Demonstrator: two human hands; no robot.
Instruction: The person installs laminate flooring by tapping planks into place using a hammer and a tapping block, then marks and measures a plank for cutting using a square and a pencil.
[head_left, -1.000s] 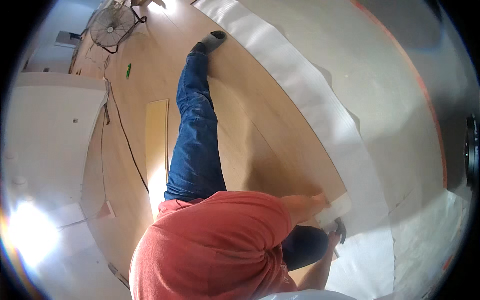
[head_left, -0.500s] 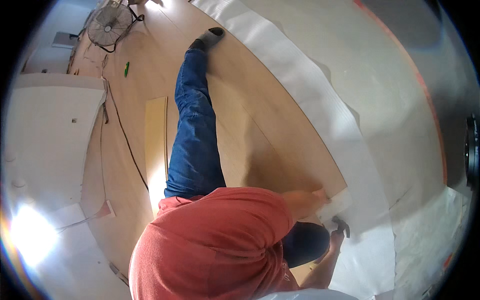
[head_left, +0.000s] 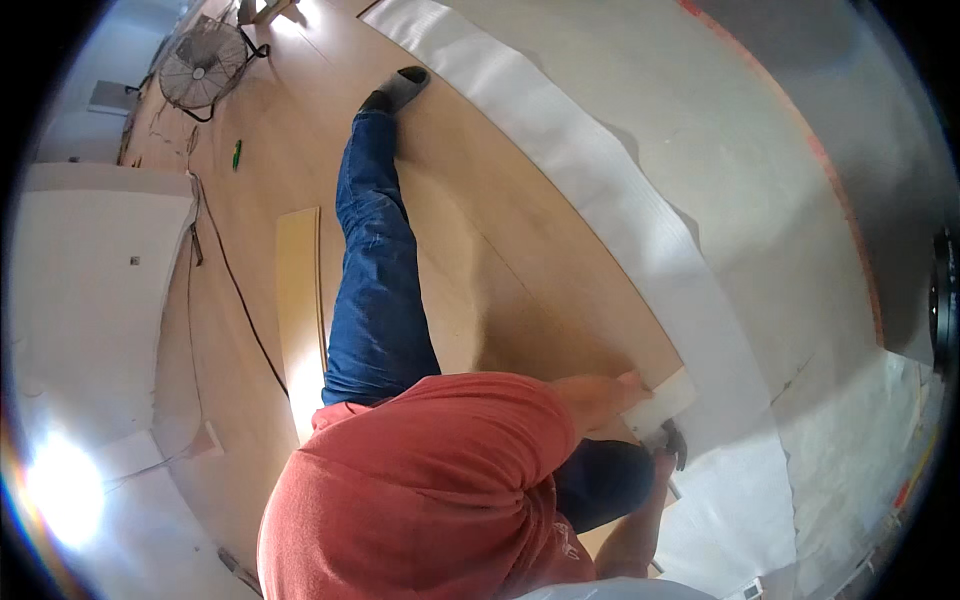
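Note:
My left hand [head_left: 632,388] grips the end of a pale flat block [head_left: 664,400] at the edge of the laid wood-look floor planks [head_left: 560,290]. Just below it, my right hand [head_left: 664,466] is closed around a claw hammer [head_left: 674,440]. The hammer's head is close to the block and partly smeared by motion; its handle is mostly hidden. White underlay [head_left: 640,230] runs along the edge of the planks and under the hammer. My bent knee [head_left: 605,485] is beside my right forearm, and my other leg [head_left: 375,260] stretches away over the planks.
A loose plank [head_left: 300,260] lies left of my stretched leg, with a dark cable [head_left: 235,270] beside it. A floor fan [head_left: 203,72] stands at the far left, near a green tool [head_left: 237,155]. A bright lamp [head_left: 65,490] shines at lower left. Bare grey floor [head_left: 745,170] lies right of the underlay.
The hammer has moved slightly against the block's side, its head now blurred. My left hand stays at the block. The whole view has shifted a little.

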